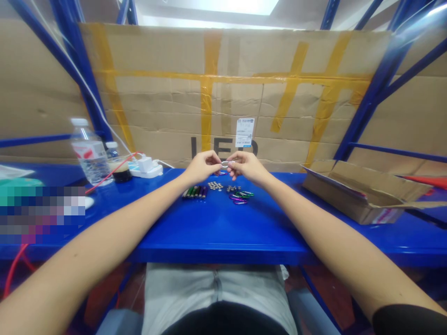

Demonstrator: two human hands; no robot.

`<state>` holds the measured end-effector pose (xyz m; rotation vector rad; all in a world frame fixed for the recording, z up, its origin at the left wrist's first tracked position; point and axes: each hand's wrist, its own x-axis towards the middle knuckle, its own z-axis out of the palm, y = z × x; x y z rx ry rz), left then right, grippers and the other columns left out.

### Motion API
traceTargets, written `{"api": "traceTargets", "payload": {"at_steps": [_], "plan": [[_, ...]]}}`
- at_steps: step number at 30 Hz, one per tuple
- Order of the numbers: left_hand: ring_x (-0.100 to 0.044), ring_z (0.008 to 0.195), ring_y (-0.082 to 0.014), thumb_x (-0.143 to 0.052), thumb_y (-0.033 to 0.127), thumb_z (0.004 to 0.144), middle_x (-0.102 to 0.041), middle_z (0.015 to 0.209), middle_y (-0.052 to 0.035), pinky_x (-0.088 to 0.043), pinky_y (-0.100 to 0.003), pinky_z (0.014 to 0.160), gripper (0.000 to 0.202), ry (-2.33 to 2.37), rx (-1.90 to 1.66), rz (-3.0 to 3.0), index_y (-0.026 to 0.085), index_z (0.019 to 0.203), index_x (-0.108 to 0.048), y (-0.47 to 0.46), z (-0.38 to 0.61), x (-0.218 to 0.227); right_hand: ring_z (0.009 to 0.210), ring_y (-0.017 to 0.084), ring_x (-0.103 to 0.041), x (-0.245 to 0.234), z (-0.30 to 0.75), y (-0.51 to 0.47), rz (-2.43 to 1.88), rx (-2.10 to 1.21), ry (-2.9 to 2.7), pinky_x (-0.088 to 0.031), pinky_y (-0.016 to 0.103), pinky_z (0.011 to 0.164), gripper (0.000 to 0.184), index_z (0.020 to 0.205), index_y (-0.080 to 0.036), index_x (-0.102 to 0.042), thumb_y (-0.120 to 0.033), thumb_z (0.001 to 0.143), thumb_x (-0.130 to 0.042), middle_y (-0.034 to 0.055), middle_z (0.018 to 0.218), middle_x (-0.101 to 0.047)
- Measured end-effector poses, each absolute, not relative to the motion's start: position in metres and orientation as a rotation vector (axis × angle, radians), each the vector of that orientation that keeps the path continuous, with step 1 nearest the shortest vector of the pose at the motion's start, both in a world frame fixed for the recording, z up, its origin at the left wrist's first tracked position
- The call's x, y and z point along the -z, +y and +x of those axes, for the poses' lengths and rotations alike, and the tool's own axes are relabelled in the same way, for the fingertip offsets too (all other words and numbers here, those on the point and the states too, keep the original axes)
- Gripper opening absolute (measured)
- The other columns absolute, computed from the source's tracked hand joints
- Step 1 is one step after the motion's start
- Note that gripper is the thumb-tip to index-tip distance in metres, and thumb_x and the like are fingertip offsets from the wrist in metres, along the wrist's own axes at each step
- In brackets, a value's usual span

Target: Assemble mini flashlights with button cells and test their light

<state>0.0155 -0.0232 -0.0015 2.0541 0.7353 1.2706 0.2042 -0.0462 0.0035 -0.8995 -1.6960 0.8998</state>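
Both my hands meet over the far half of the blue table, in front of the cardboard. Between them is a small silver oval loop (pixel 225 164) that looks like a carabiner. My left hand (pixel 204 166) pinches its left end, and my right hand (pixel 246 166) pinches its right end. Just below lie purple and green carabiners (pixel 240 197). Several small round silvery pieces (pixel 214 185) are scattered beside them, with a darker cluster (pixel 233 189) to the right. A row of short dark tubes (pixel 194 192), some green or purple, lies left of these. Another small purple piece (pixel 220 173) shows under my hands.
An open cardboard box (pixel 349 195) stands at the right. At the left are a water bottle (pixel 91 156), a small bottle of dark liquid (pixel 118 163) and a white power strip (pixel 145 166) with a red cable (pixel 113 172). A taped cardboard sheet (pixel 167 102) rises behind the blue table (pixel 223 232).
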Motion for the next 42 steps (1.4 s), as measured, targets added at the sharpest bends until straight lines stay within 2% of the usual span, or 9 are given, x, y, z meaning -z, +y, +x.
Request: {"api": "traceTargets", "payload": {"at_steps": [3, 6, 10, 13, 19, 24, 31, 37, 42], "plan": [[-0.064, 0.058, -0.013, -0.068, 0.013, 0.077, -0.065, 0.06, -0.0011, -0.051, -0.027, 0.062, 0.009, 0.75, -1.264, 2.053, 0.013, 0.078, -0.06, -0.024, 0.014, 0.001, 0.053, 0.012, -0.061, -0.002, 0.206, -0.045, -0.959, -0.771, -1.799, -0.054, 0.027, 0.051, 0.012, 0.091, -0.015, -0.058, -0.016, 0.084, -0.067, -0.0005, 0.065, -0.063], [-0.065, 0.058, -0.0126, -0.068, 0.014, 0.08, -0.066, 0.06, -0.0016, -0.052, -0.027, 0.063, 0.008, 0.737, -1.227, 2.041, 0.013, 0.079, -0.06, -0.024, 0.012, 0.001, 0.052, 0.012, -0.06, 0.0, 0.209, -0.046, -1.06, -0.465, -1.984, -0.05, 0.025, 0.053, 0.01, 0.093, -0.014, -0.063, -0.019, 0.085, -0.065, 0.0003, 0.066, -0.065], [-0.067, 0.062, -0.0126, -0.067, 0.013, 0.08, -0.068, 0.065, -0.0023, -0.054, -0.028, 0.066, 0.009, 0.696, -1.197, 2.053, 0.013, 0.078, -0.058, -0.024, 0.012, 0.002, 0.054, 0.011, -0.061, -0.001, 0.212, -0.048, -1.106, -0.328, -2.169, -0.047, 0.024, 0.055, 0.019, 0.096, -0.014, -0.068, -0.027, 0.093, -0.054, 0.0029, 0.073, -0.068], [-0.068, 0.064, -0.0129, -0.066, 0.011, 0.08, -0.069, 0.066, -0.0022, -0.054, -0.028, 0.067, 0.008, 0.691, -1.18, 2.051, 0.013, 0.079, -0.058, -0.024, 0.013, 0.003, 0.058, 0.012, -0.06, -0.003, 0.212, -0.05, -1.131, -0.219, -2.269, -0.044, 0.024, 0.058, 0.021, 0.1, -0.014, -0.068, -0.023, 0.095, -0.05, 0.0038, 0.078, -0.069], [-0.068, 0.062, -0.0126, -0.066, 0.01, 0.08, -0.069, 0.066, -0.003, -0.055, -0.028, 0.067, 0.009, 0.676, -1.189, 2.025, 0.012, 0.079, -0.058, -0.024, 0.013, 0.003, 0.088, 0.021, -0.065, -0.004, 0.208, -0.054, -1.12, 0.137, -2.417, -0.042, 0.028, 0.073, 0.025, 0.112, -0.012, -0.062, -0.022, 0.1, -0.043, 0.0139, 0.102, -0.072], [-0.069, 0.063, -0.0134, -0.069, 0.012, 0.078, -0.07, 0.067, -0.0031, -0.057, -0.029, 0.068, 0.012, 0.647, -1.184, 1.959, 0.012, 0.078, -0.057, -0.02, 0.011, 0.005, 0.084, 0.024, -0.066, 0.001, 0.205, -0.056, -1.213, 0.31, -2.455, -0.04, 0.029, 0.067, 0.029, 0.119, -0.011, -0.055, -0.026, 0.103, -0.035, 0.017, 0.101, -0.072], [-0.07, 0.065, -0.0142, -0.071, 0.013, 0.077, -0.07, 0.067, -0.0031, -0.057, -0.031, 0.071, 0.013, 0.648, -1.181, 1.955, 0.012, 0.079, -0.058, -0.018, 0.011, 0.008, 0.082, 0.024, -0.067, 0.005, 0.202, -0.056, -1.222, 0.383, -2.444, -0.039, 0.029, 0.066, 0.028, 0.116, -0.012, -0.052, -0.026, 0.104, -0.032, 0.0169, 0.098, -0.072], [-0.069, 0.063, -0.015, -0.069, 0.013, 0.078, -0.069, 0.066, -0.0035, -0.056, -0.031, 0.068, 0.014, 0.619, -1.216, 1.974, 0.013, 0.077, -0.055, -0.018, 0.011, 0.007, 0.082, 0.025, -0.068, 0.001, 0.2, -0.057, -1.266, 0.409, -2.431, -0.038, 0.03, 0.064, 0.027, 0.112, -0.013, -0.052, -0.029, 0.104, -0.032, 0.0166, 0.096, -0.072], [-0.069, 0.061, -0.0149, -0.068, 0.013, 0.079, -0.067, 0.06, -0.0016, -0.055, -0.029, 0.066, 0.011, 0.656, -1.185, 2.017, 0.013, 0.08, -0.057, -0.016, 0.01, 0.008, 0.09, 0.027, -0.068, 0.003, 0.203, -0.052, -1.273, 0.375, -2.488, -0.043, 0.031, 0.068, 0.03, 0.122, -0.011, -0.051, -0.025, 0.103, -0.032, 0.0186, 0.107, -0.071]]}}
